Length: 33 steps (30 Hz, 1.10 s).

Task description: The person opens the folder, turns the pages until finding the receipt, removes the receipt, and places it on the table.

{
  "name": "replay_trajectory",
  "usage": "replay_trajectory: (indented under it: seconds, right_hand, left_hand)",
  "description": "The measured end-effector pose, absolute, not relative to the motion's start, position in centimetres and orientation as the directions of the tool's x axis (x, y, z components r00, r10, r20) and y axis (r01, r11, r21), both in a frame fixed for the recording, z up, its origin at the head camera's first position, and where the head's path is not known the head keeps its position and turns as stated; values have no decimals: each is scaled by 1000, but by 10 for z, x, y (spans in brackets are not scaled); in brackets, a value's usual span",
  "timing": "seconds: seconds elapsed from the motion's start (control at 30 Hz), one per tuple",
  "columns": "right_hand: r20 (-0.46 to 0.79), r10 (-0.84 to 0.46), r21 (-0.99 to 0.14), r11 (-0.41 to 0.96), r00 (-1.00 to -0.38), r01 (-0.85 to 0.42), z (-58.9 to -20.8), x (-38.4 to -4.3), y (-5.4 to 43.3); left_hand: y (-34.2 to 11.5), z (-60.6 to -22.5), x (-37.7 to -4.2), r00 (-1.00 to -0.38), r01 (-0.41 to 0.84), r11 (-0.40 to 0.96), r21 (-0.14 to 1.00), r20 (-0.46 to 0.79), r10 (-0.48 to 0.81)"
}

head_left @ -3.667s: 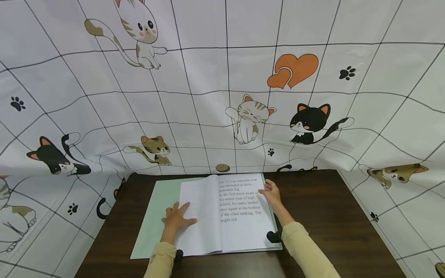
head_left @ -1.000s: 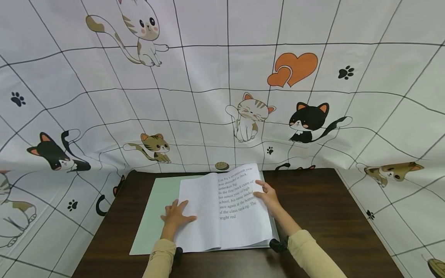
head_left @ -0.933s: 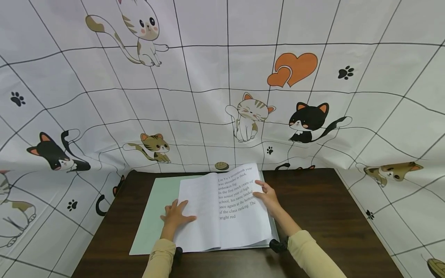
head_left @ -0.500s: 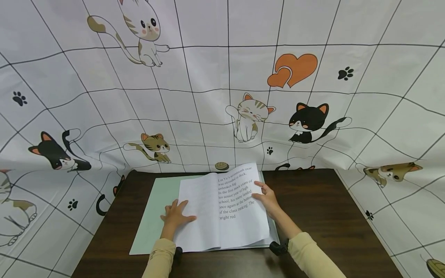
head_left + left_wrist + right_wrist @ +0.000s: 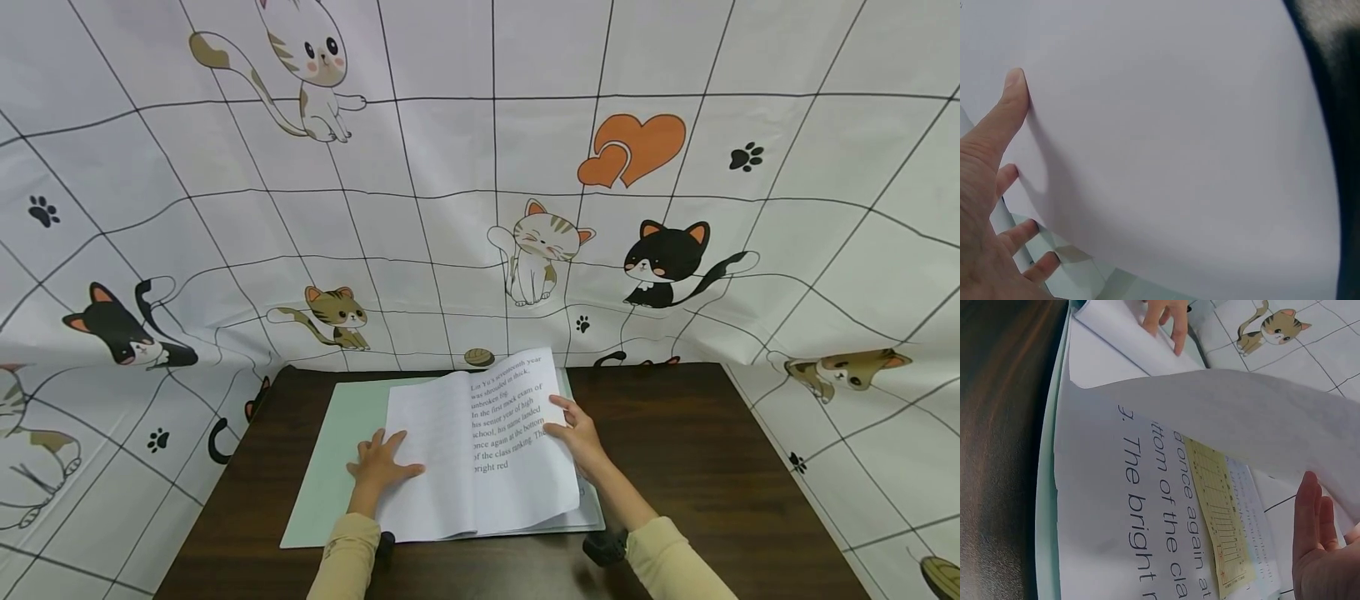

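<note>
An open book with a pale green cover (image 5: 322, 492) lies on the dark table. My left hand (image 5: 378, 468) rests with spread fingers on the blank left page (image 5: 435, 492). With thumb and fingers, my right hand (image 5: 583, 437) pinches the outer edge of the printed right page (image 5: 525, 492), which is lifted and curved. Beneath it, the right wrist view shows another printed page (image 5: 1097, 519) and a yellow slip (image 5: 1219, 525) with a printed grid. The left wrist view has my left thumb (image 5: 1010, 106) on white paper.
The dark wooden table (image 5: 697, 483) extends on both sides of the book. A white grid-patterned cloth (image 5: 435, 150) with cartoon cats hangs behind and at the sides. Black wrist straps (image 5: 604, 547) show near the cuffs.
The right page, nearly flat at first, has been raised and tilts leftward. My right hand has shifted slightly left and down with its edge. My left hand has stayed in place.
</note>
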State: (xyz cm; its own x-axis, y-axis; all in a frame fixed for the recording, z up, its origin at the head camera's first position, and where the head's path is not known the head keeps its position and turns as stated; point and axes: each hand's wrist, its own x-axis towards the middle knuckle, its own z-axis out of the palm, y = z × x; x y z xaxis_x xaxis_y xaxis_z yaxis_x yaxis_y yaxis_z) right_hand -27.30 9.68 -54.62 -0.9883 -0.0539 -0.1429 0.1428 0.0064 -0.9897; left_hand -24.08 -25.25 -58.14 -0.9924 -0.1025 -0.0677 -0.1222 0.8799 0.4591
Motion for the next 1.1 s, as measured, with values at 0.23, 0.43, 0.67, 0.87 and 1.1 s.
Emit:
replay_trajectory:
  seconds: [0.23, 0.43, 0.67, 0.87, 1.1]
  right_hand:
    - [-133, -57, -990, -31, -989, 135, -545, -264, 94]
    - [-157, -53, -985, -60, -986, 160, -549, -257, 91]
    - [-154, -40, -987, -47, -987, 155, -549, -251, 90]
    - [-147, -50, -988, -46, -988, 149, -547, -245, 90]
    - [-142, -51, -988, -59, -989, 145, -544, -242, 91]
  left_hand:
    - [-253, -581, -241, -993, -114, 882, 457, -58, -98]
    - [-253, -582, -241, -993, -119, 882, 455, -62, -102]
    - [-252, -583, -241, -993, -117, 881, 458, -57, -103]
    - [-253, -582, -241, -993, -119, 878, 463, -65, -100]
    - [-253, -582, -242, -993, -117, 873, 473, -71, -94]
